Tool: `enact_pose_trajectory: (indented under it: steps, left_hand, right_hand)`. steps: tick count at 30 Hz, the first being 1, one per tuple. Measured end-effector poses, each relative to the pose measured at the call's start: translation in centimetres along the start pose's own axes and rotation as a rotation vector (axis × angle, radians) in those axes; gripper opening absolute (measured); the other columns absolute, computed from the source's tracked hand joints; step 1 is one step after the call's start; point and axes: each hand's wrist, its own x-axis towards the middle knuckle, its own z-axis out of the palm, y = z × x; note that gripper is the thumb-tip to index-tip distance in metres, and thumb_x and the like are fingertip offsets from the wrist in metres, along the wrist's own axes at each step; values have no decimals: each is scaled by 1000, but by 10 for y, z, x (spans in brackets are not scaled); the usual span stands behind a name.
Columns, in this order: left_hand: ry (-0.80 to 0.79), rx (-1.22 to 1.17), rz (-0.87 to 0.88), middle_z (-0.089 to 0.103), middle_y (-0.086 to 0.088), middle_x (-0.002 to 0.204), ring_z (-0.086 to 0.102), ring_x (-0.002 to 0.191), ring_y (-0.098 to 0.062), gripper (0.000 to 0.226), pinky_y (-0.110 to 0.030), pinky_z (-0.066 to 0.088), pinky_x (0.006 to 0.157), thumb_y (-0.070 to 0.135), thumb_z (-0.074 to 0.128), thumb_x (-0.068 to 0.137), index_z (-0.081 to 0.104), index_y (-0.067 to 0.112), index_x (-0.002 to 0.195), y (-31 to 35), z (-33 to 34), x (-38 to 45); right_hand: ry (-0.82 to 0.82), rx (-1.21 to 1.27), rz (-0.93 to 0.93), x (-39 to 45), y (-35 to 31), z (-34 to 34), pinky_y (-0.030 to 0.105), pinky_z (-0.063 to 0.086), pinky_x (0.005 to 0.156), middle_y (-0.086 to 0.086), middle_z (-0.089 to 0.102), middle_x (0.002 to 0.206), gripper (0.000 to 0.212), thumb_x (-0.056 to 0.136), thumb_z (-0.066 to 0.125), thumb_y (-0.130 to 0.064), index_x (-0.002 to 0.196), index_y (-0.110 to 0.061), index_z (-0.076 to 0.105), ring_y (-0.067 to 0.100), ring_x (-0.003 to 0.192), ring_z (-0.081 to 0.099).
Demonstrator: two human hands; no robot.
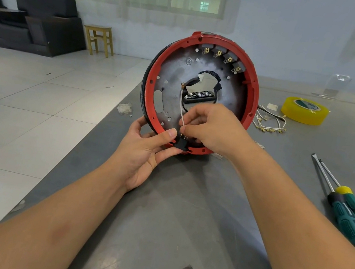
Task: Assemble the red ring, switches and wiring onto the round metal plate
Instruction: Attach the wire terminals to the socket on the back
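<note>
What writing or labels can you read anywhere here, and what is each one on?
Nothing can be read clearly.
Yellow tape roll: white lettering on the green core label, too blurred to read.
Green screwdriver handles: small white marks, too small to read.
Round metal plate: a small round stamped mark near the top, illegible.
Red ring: no text visible.

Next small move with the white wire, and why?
Probably push the white wire end down onto a pin of the black connector: the right hand pinches it just above the pins, and the left hand steadies the connector at the red ring.
</note>
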Motion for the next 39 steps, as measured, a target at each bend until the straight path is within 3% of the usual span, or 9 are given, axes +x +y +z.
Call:
enact_pose_trajectory:
  steps: [12,27,29,33,39]
  left_hand:
    - [-1,-6,14,64,-30,135,70,117,-45,82,-61,62,86,-2,83,68,44,14,139,-3,-3,3]
    - [13,3,31,64,-28,136,75,109,-40,83,-52,65,77,-1,85,65,46,18,137,-3,-3,3]
    - [6,8,34,64,-29,136,75,109,-40,84,-52,65,78,0,85,66,46,17,138,-4,-3,4]
    - [-12,12,26,63,-30,137,73,111,-42,85,-52,64,79,-1,85,68,45,18,140,-4,-6,5]
    - [-9,33,14,62,-30,139,74,111,-40,86,-48,65,76,0,86,66,47,21,139,-3,-6,5]
  right_hand:
    - [-23,-65,1,3,-1,-1,32,58,76,-5,74,71,8,80,80,-21,82,-25,74,4,62,66]
    - [-53,-66,31,-3,-9,-6,42,61,84,-3,75,71,7,82,80,-19,83,-23,74,8,65,69]
    - [-44,-78,39,-4,-8,-8,38,62,81,-2,75,72,6,82,80,-23,82,-22,74,9,64,70]
    - [-43,-114,51,-5,-8,-11,17,55,56,-2,76,74,9,83,81,-29,80,-22,76,11,63,72]
    - [-39,-86,68,-5,-9,-10,10,45,45,-1,76,72,7,84,80,-24,80,-20,76,2,53,68]
